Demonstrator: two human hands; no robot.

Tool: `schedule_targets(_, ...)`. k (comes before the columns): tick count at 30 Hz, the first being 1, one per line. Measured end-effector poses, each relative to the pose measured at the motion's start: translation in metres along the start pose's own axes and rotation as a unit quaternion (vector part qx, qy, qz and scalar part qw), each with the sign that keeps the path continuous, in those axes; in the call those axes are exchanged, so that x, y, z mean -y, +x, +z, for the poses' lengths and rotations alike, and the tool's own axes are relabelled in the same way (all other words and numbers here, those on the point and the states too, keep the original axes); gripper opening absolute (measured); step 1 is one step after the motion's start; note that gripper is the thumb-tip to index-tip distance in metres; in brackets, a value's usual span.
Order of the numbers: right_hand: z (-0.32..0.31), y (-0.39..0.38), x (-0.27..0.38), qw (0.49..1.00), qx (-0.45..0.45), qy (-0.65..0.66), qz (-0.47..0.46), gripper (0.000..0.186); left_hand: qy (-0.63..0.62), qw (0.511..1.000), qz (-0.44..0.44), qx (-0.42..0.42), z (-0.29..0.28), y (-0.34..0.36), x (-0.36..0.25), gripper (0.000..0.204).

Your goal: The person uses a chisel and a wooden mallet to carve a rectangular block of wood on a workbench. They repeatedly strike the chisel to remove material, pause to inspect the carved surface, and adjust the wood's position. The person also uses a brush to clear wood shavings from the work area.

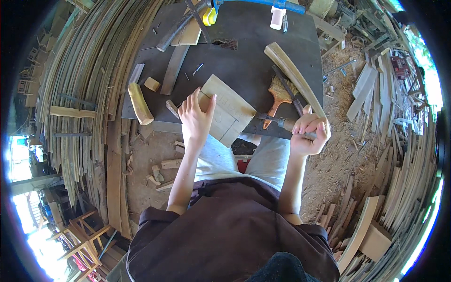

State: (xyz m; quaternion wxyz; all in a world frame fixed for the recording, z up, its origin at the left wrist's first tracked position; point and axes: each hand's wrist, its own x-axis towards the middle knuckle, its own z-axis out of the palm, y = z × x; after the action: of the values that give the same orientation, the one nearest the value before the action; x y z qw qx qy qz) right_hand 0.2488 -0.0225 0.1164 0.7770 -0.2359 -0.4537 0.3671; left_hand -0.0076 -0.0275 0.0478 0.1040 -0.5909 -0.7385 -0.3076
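My left hand (195,117) holds down the left corner of a flat wooden board (229,104), fingers stretched over its face. Pencil lines and marks show on the board, which lies askew and sticks out past the near edge of the dark table (253,56). My right hand (310,134) is closed round the handle end of a chisel (285,123), its blade pointing left to the board's right corner. Whether the tip touches the wood I cannot tell. Just beyond the chisel lies a wide paintbrush (278,98) with an orange-brown handle.
A curved wooden piece (293,77) and a dark tool (290,91) lie at the right. At the left are a short rounded wood piece (141,104) and a small block (151,84). A blue clamp bar (253,2) crosses the far edge. Stacked planks (89,84) stand left.
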Motion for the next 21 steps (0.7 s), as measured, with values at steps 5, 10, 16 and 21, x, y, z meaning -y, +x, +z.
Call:
schedule_targets(5,-0.001,-0.001,-0.001,1.000,-0.013,0.003,0.005,0.034,-0.002,1.000,0.000,-0.002,0.000,0.000,-0.001,0.046)
schedule_targets(10,-0.003,-0.001,-0.002,1.000,-0.012,0.005,0.002,0.034,0.000,1.000,0.002,-0.003,0.000,0.000,0.000,0.045)
schedule_targets(16,-0.001,-0.001,-0.001,1.000,-0.008,-0.003,0.005,0.034,-0.004,1.000,0.002,-0.007,0.001,0.000,0.000,0.045)
schedule_targets(21,0.008,0.003,0.001,0.999,0.007,-0.040,-0.013,0.033,0.013,1.000,0.012,-0.021,0.000,0.001,-0.001,0.043)
